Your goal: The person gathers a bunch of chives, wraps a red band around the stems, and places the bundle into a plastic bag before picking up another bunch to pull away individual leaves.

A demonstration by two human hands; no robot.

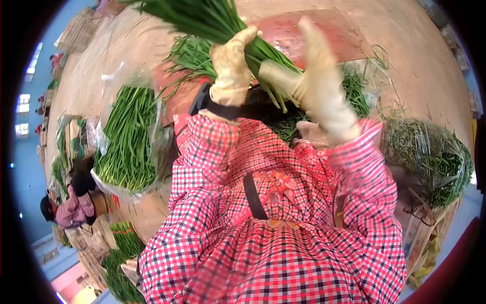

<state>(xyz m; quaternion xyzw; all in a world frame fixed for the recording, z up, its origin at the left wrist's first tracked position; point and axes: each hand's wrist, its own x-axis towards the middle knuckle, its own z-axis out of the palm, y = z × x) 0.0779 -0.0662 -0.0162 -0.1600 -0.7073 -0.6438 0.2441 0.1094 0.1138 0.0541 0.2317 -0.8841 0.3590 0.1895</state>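
Observation:
My left hand [233,66], in a pale work glove, is closed around a bunch of garlic chives [202,17]. The leaves fan out to the upper left, and the cut stems hang down to the right of the glove. My right hand [326,83], also gloved and smeared by motion, is open beside the stems. Its fingers point up, and the thumb stretches left across the lower stems. Behind my left hand lies another heap of chives [195,54]. Loose green trimmings [354,91] lie just past my right wrist.
A clear plastic bag of neatly laid chives [129,139] lies to the left. On the right stands a plastic bag stuffed with green scraps [425,157]. A red patch [324,33] marks the floor ahead. At far left, a person [73,207] sits near more green bundles [121,258].

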